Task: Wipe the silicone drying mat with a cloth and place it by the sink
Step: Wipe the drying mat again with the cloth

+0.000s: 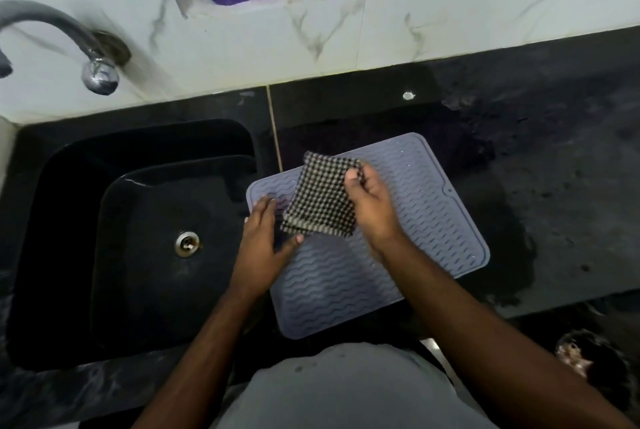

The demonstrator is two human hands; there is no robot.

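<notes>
I have the silicone drying mat point(398, 238) lying flat on the dark counter point(554, 186), just right of the sink point(138, 238), with its near-left corner hanging a little past the counter's near edge. My right hand point(374, 206) pinches the far-right corner of the folded checked cloth point(320, 200) between thumb and fingers point(353, 180), so the cloth hangs above the far-left part of the mat. My left hand point(263, 245) is spread open, fingers released, with its thumb touching the cloth's near edge; I cannot tell whether the palm presses the mat or only hovers over it.

I judge that I am still getting the cloth ready, and the wiping is not done. To do this well, I would gather the cloth into a flat pad under the right palm instead of dangling it by a corner, since a pad reaches down between the wavy ridges. I would plant the left hand on the mat's left edge so it cannot slide toward the sink. Strokes should run along the ridges, far to near, each lane overlapping the last. Small bright specks on the far ridges look like droplets, so I would begin there. The overhanging corner needs a light touch, or the mat may tip off.
</notes>
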